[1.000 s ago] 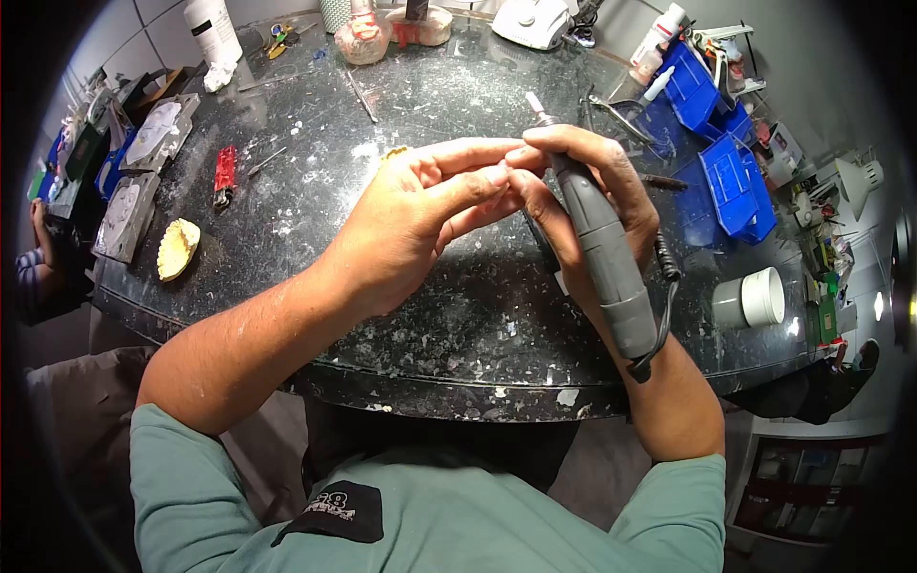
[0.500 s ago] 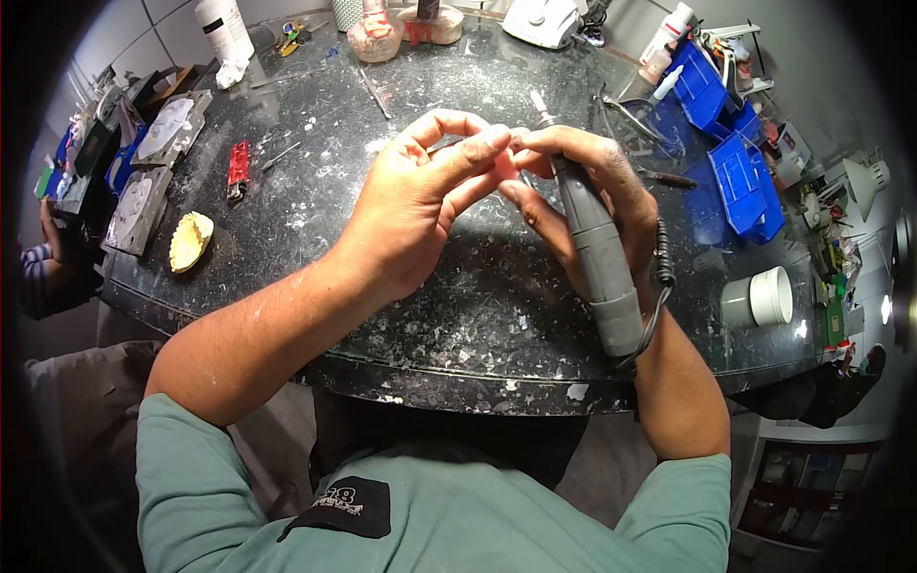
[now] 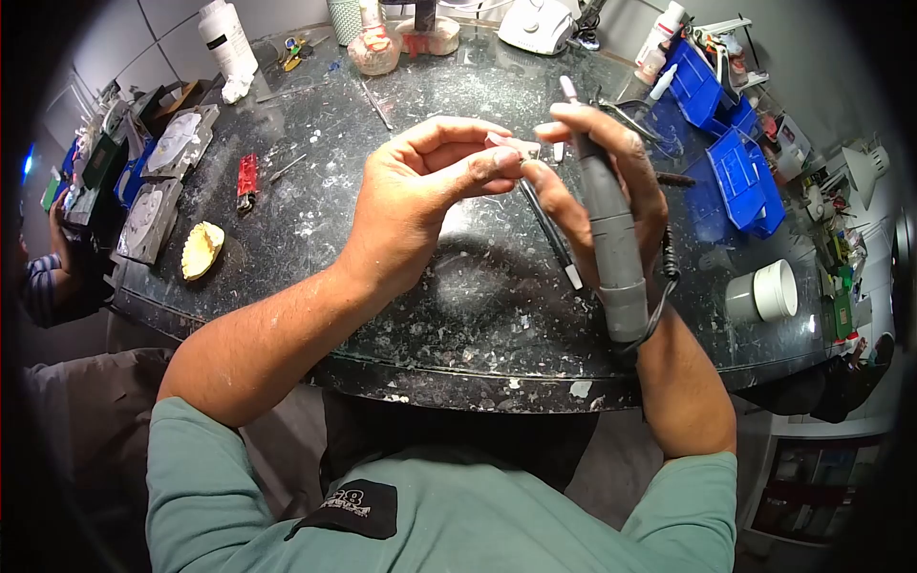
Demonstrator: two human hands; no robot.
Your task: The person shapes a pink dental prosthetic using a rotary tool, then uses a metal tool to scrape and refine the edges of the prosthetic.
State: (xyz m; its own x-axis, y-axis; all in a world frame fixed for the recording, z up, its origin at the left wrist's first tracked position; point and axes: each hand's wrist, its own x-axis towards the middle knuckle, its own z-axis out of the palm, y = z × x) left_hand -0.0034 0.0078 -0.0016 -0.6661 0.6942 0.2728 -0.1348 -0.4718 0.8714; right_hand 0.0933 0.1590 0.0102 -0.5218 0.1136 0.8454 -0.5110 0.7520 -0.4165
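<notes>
Between the thumb and fingers of my left hand (image 3: 406,196) is a small pink-and-white denture piece (image 3: 517,144), mostly covered by the fingertips. My right hand (image 3: 648,196) is wrapped round a dark grey rotary handpiece (image 3: 611,234), its pale pink tip pointing up and away from me. The right thumb tip comes close to the denture piece, while the handpiece tip stands apart from it. A coiled cord (image 3: 669,253) runs along my right wrist. Below the hands, a dark pen (image 3: 552,234) with a white end lies on the black table.
A yellowish dental cast (image 3: 202,251) and a red lighter (image 3: 247,181) lie at left, near grey plaster-filled metal blocks (image 3: 148,222). Blue bins (image 3: 747,186) and a white jar (image 3: 774,290) stand at right. Bottles and a white device (image 3: 537,26) line the back.
My right hand has shifted slightly right with the handpiece, its fingers parting from my left fingertips. The denture piece and the pen on the table now show. The view has shifted slightly.
</notes>
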